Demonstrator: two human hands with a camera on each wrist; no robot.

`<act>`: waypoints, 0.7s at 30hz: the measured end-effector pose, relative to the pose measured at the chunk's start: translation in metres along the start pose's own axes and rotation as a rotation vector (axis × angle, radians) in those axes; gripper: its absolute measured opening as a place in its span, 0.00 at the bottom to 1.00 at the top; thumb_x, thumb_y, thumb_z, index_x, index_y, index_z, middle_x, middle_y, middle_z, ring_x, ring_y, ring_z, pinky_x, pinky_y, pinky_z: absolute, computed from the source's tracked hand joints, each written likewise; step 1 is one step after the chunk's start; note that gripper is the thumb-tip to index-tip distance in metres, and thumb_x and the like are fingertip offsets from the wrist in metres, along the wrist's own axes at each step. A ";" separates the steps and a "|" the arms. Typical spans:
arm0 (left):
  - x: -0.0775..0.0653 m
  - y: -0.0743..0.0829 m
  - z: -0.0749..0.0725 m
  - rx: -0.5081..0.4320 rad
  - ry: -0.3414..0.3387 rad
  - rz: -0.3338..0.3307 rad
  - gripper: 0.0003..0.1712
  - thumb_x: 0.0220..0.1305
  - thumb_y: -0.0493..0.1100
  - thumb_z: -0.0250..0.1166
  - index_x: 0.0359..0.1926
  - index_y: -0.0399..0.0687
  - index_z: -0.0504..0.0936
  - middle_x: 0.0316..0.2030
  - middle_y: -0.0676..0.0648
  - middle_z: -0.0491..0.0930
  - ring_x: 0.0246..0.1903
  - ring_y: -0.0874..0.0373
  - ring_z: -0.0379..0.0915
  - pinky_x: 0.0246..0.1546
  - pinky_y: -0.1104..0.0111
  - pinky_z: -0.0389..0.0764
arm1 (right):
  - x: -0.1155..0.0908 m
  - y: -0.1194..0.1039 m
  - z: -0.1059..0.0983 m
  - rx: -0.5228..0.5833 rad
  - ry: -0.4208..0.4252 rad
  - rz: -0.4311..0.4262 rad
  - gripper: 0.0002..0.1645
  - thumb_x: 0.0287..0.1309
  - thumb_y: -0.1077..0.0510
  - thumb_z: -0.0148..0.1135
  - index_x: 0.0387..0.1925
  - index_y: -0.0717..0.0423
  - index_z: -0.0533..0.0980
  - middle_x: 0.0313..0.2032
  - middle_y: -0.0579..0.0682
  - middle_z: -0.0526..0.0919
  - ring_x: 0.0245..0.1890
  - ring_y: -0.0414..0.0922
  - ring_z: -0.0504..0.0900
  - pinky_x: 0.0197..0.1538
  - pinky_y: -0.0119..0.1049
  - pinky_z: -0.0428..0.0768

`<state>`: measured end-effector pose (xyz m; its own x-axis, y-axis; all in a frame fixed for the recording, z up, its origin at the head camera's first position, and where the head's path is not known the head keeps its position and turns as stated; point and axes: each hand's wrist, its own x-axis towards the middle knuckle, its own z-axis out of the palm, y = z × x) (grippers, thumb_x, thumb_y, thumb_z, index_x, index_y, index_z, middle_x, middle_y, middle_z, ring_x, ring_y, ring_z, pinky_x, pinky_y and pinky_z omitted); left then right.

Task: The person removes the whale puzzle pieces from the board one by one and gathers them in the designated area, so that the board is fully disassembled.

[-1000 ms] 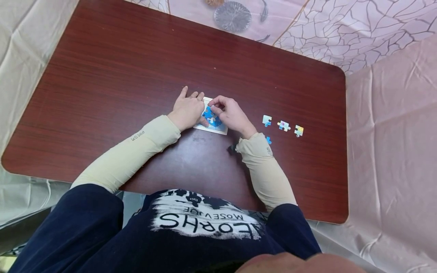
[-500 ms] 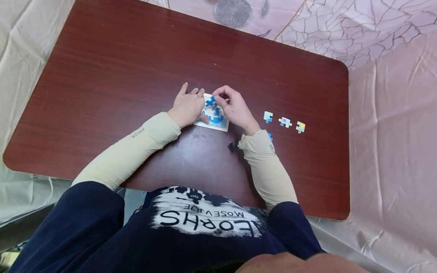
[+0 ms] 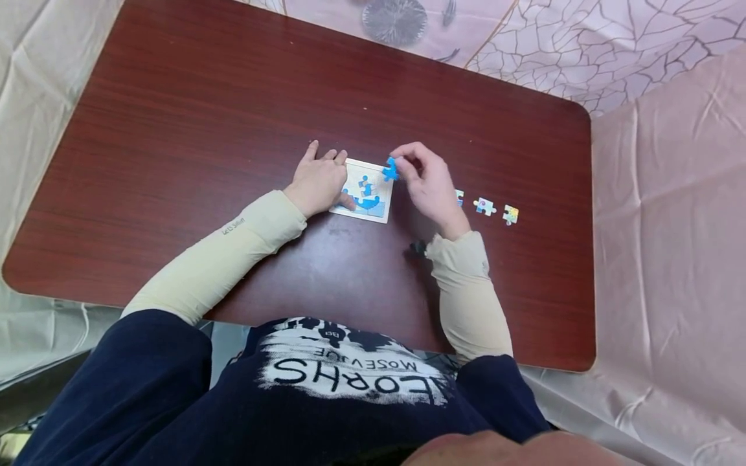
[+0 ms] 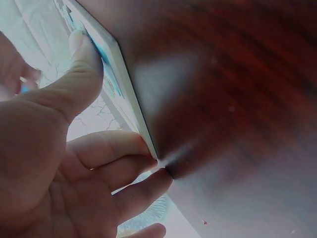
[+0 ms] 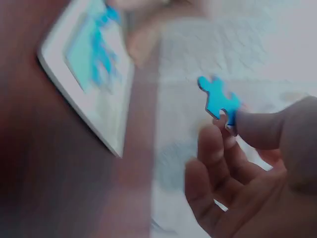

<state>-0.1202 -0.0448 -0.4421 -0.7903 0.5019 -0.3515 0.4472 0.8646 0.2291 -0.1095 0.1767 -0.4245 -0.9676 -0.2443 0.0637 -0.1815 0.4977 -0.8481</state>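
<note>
A pale-framed jigsaw tray lies mid-table, with blue pieces in its lower part and a bare pale area above. My left hand rests at its left side; in the left wrist view the thumb lies over the top face and fingertips touch the outer edge. My right hand pinches a blue jigsaw piece between thumb and fingers at the tray's upper right corner. The right wrist view shows this piece raised off the tray.
To the right lie loose jigsaw pieces: a whitish one, a yellowish one and another partly hidden by the right hand. A small dark object sits beside the right cuff. The brown table ends before pale curtains.
My right hand has lifted the blue piece out of the tray's upper area and moved it right, to the tray's corner. My left hand stays in place on the tray.
</note>
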 end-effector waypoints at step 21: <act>0.001 -0.002 0.000 0.018 -0.010 0.010 0.56 0.55 0.71 0.63 0.70 0.33 0.63 0.71 0.38 0.57 0.71 0.45 0.52 0.70 0.45 0.36 | -0.124 0.054 -0.130 -0.312 0.333 0.423 0.17 0.62 0.50 0.64 0.45 0.56 0.83 0.34 0.52 0.83 0.29 0.41 0.74 0.29 0.26 0.69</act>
<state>-0.1220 -0.0456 -0.4424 -0.7813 0.5107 -0.3587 0.4626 0.8597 0.2164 -0.0226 0.3422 -0.4096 -0.9605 0.2754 -0.0411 0.2359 0.7264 -0.6455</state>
